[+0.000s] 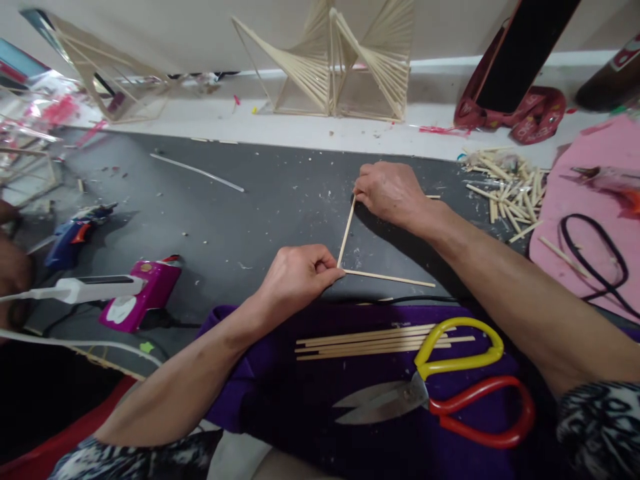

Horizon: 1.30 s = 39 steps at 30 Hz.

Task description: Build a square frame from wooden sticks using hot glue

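Note:
Two thin wooden sticks meet in a corner on the grey table (280,213). My left hand (303,272) pinches that corner between thumb and fingers. One wooden stick (347,232) rises from the corner to my right hand (387,190), whose fingertips are closed on its far end. The other wooden stick (390,277) runs rightward from the corner, its far end free. On the purple cloth (280,400) below lie several loose sticks (360,343). Beside them rest scissors (420,393) with a yellow and a red handle, blades slightly parted.
Stick frames (305,80) stand along the back ledge. Cut stick pieces (515,193) are heaped at right near a pink mat (560,233). A blue glue gun (70,240), a magenta power strip (143,293) and another person's hand (13,253) are at left. A clear glue stick (197,172) lies behind.

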{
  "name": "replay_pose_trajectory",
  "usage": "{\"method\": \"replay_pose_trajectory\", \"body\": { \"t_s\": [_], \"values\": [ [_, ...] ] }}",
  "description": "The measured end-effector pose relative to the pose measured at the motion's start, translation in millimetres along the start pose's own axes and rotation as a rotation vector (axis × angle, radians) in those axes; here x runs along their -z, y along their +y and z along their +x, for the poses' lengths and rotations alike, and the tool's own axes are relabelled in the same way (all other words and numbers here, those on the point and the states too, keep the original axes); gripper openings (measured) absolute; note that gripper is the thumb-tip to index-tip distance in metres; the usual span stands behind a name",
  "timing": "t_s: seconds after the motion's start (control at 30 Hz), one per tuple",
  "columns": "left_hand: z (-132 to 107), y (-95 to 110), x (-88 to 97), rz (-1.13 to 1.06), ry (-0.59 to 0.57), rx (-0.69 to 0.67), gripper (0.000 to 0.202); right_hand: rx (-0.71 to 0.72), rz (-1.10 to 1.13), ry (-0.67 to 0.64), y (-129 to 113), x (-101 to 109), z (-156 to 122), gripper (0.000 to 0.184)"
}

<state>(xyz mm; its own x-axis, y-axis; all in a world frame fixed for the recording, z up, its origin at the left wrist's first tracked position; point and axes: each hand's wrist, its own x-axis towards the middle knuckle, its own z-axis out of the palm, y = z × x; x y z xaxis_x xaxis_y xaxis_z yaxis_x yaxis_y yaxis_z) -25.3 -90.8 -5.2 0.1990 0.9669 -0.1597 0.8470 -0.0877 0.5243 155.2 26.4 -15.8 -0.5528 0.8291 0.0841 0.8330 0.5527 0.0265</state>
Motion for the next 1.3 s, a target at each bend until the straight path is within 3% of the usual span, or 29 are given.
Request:
{"method": "replay_pose_trajectory", "body": {
  "t_s": [1.3],
  "values": [
    [2.9, 2.7, 3.8, -0.024, -0.042, 0.005, 0.016, 0.032, 0.034, -0.02, 0.4, 1.3, -0.4, 0.032]
  ]
}}
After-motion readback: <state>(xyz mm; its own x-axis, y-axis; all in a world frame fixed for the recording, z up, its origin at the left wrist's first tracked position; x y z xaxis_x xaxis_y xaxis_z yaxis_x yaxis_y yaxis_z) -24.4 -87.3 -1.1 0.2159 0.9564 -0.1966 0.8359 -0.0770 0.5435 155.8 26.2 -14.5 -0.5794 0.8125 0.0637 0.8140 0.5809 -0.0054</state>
